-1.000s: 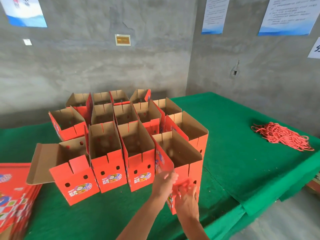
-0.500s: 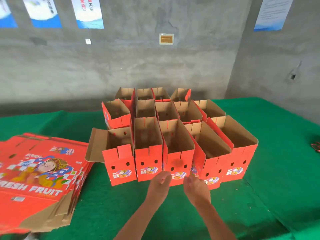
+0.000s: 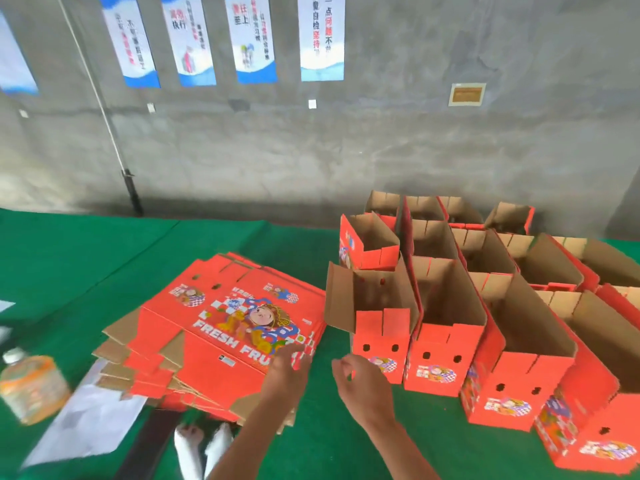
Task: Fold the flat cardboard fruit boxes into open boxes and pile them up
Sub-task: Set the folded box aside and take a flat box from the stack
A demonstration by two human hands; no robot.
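Green table cloth [image 3: 86, 271] | grey concrete wall [image 3: 381, 150] | left hand [image 3: 289, 370] fingers flat on flat boxes [image 3: 221, 327] | right hand [image 3: 363, 386] loose

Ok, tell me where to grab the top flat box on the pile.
Take the top flat box by its near right edge, where the left hand already touches it. That edge faces you and overhangs the pile, so fingers can likely slip under while the thumb pinches on top.

A plain packing workroom: bare concrete wall [image 3: 381, 140] hung with printed notice posters [image 3: 322, 36], and a green-covered worktable [image 3: 86, 258] holding red fruit boxes [image 3: 446, 341].
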